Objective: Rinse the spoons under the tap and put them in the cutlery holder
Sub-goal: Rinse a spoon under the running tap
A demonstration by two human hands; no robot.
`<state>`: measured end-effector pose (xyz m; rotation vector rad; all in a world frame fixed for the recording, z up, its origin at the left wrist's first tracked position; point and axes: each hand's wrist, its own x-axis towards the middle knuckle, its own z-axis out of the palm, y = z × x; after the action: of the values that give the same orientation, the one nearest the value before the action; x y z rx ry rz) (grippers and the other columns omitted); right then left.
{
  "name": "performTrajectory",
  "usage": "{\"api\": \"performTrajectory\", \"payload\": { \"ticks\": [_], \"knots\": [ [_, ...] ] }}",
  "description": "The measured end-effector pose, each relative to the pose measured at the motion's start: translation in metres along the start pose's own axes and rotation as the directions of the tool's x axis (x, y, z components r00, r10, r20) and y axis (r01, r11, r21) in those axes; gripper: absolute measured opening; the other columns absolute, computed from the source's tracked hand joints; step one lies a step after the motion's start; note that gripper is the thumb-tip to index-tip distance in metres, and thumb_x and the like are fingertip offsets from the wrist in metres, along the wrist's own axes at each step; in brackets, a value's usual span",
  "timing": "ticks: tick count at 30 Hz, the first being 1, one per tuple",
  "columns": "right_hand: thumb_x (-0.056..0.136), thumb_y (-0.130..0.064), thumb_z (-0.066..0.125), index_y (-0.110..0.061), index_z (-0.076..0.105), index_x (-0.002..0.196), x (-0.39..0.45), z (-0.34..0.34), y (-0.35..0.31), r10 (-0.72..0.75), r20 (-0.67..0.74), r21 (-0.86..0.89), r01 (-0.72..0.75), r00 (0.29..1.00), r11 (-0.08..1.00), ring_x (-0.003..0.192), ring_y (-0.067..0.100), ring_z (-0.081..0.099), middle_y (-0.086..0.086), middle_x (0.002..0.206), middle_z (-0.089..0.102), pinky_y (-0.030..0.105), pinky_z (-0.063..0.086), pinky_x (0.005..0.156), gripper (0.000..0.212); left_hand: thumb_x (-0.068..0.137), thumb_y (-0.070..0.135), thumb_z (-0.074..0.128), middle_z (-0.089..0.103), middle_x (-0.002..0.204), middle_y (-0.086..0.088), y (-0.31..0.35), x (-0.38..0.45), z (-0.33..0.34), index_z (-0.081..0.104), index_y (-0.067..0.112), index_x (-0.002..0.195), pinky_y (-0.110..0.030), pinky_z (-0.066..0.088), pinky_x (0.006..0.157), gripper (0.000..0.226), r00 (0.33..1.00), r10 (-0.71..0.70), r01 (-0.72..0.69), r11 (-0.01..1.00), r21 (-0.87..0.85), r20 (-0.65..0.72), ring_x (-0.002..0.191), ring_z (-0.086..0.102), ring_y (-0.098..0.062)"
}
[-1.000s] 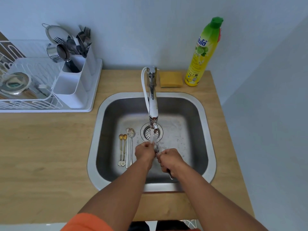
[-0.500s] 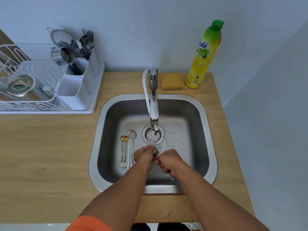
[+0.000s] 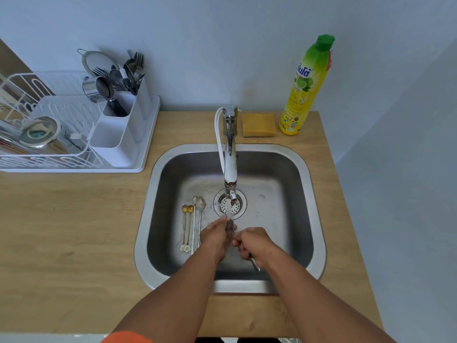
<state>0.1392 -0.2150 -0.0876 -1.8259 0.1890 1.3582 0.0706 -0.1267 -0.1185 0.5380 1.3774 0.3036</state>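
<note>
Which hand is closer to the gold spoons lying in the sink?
Left. The left hand sits just right of the gold spoons; the right hand is farther right, beyond it.

A square steel sink [image 3: 306, 206] sits mid-frame in the pale wooden tabletop [image 3: 61, 231]. Four long-handled spoons [image 3: 191, 224] lie in its left part. At upper left stands a white compartmented cutlery holder [image 3: 116, 137]; at upper right, a yellow rectangular sponge [image 3: 259, 125].

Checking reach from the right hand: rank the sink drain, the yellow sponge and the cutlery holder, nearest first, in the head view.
From the right hand:
1. Sink drain, just ahead, in the basin.
2. Yellow sponge, on the counter behind the sink.
3. Cutlery holder, far left, on the drying rack.
</note>
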Motion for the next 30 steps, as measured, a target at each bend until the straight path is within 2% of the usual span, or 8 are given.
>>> {"api": "performTrajectory", "payload": {
  "ticks": [2, 6, 10, 16, 20, 24, 27, 30],
  "knots": [
    [0.088, 0.002, 0.053, -0.004, 0.068, 0.085, -0.003, -0.002, 0.001, -0.054, -0.034, -0.063, 0.052, 0.998, 0.997, 0.047, 0.015, 0.041, 0.011, 0.07, 0.067, 0.026, 0.03, 0.044, 0.016, 0.103, 0.026, 0.062, 0.077, 0.071, -0.012, 0.001, -0.001, 0.003, 0.07, 0.003, 0.092, -0.034, 0.058, 0.057, 0.027, 0.999, -0.025, 0.027, 0.999, -0.039, 0.034, 0.063, 0.073, -0.021],
    [0.084, -0.005, 0.06, -0.016, 0.074, 0.081, -0.004, -0.002, -0.001, -0.197, -0.116, -0.253, 0.163, 0.974, 0.954, 0.068, 0.017, 0.062, 0.002, 0.081, 0.074, 0.025, 0.045, 0.058, 0.018, 0.107, 0.027, 0.053, 0.08, 0.08, -0.011, 0.005, -0.003, 0.002, 0.068, 0.003, 0.099, -0.042, 0.063, 0.082, 0.029, 0.992, -0.071, 0.079, 0.994, -0.08, 0.106, 0.085, 0.077, -0.024],
    [0.088, -0.011, 0.065, -0.018, 0.075, 0.08, -0.004, 0.004, -0.002, -0.272, -0.138, -0.327, 0.215, 0.952, 0.92, 0.085, 0.018, 0.07, -0.002, 0.088, 0.076, 0.025, 0.054, 0.068, 0.015, 0.108, 0.023, 0.053, 0.081, 0.089, -0.011, 0.009, -0.008, -0.003, 0.067, 0.003, 0.109, -0.034, 0.062, 0.066, 0.024, 0.988, -0.076, 0.09, 0.991, -0.099, 0.136, 0.088, 0.077, -0.021],
    [0.087, -0.011, 0.064, -0.02, 0.076, 0.08, -0.01, 0.006, 0.0, -0.31, -0.127, -0.408, 0.235, 0.942, 0.882, 0.081, 0.022, 0.073, 0.0, 0.085, 0.076, 0.032, 0.06, 0.074, 0.017, 0.101, 0.014, 0.065, 0.081, 0.082, -0.01, 0.009, -0.006, -0.001, 0.07, 0.003, 0.107, -0.037, 0.064, 0.076, 0.014, 0.991, -0.097, 0.102, 0.993, -0.055, 0.097, 0.074, 0.077, -0.018],
    [0.087, -0.013, 0.064, -0.023, 0.076, 0.08, -0.015, -0.003, 0.002, -0.353, -0.131, -0.448, 0.262, 0.926, 0.855, 0.08, 0.023, 0.073, -0.001, 0.084, 0.075, 0.038, 0.063, 0.077, 0.017, 0.096, 0.023, 0.072, 0.074, 0.073, -0.005, 0.009, -0.006, 0.005, 0.074, 0.005, 0.1, -0.03, 0.058, 0.055, 0.019, 0.988, -0.112, 0.112, 0.994, 0.009, 0.102, 0.061, 0.069, -0.013],
    [0.088, -0.011, 0.061, -0.023, 0.075, 0.078, -0.017, -0.005, -0.002, -0.367, -0.129, -0.462, 0.272, 0.921, 0.844, 0.078, 0.022, 0.073, -0.001, 0.084, 0.074, 0.043, 0.064, 0.075, 0.021, 0.102, 0.041, 0.061, 0.073, 0.078, -0.001, 0.011, -0.011, 0.013, 0.074, 0.008, 0.108, -0.024, 0.054, 0.045, 0.035, 0.986, -0.141, 0.143, 0.99, -0.016, 0.088, 0.062, 0.067, -0.011],
    [0.088, -0.009, 0.06, -0.024, 0.073, 0.072, -0.016, -0.002, -0.01, -0.372, -0.125, -0.463, 0.278, 0.92, 0.842, 0.079, 0.027, 0.074, 0.0, 0.085, 0.074, 0.043, 0.064, 0.076, 0.025, 0.107, 0.038, 0.051, 0.078, 0.094, -0.005, 0.017, -0.015, 0.013, 0.072, 0.007, 0.116, -0.025, 0.056, 0.042, 0.038, 0.986, -0.148, 0.155, 0.984, -0.086, 0.08, 0.076, 0.074, -0.015],
    [0.087, -0.005, 0.057, -0.021, 0.076, 0.08, -0.015, 0.003, -0.016, -0.358, -0.109, -0.443, 0.277, 0.927, 0.853, 0.077, 0.028, 0.074, 0.003, 0.089, 0.075, 0.043, 0.065, 0.073, 0.026, 0.108, 0.032, 0.051, 0.08, 0.091, -0.004, 0.022, -0.02, 0.007, 0.071, 0.012, 0.104, -0.027, 0.057, 0.044, 0.029, 0.986, -0.136, 0.142, 0.988, -0.06, 0.098, 0.067, 0.076, -0.016]
  ]
}}
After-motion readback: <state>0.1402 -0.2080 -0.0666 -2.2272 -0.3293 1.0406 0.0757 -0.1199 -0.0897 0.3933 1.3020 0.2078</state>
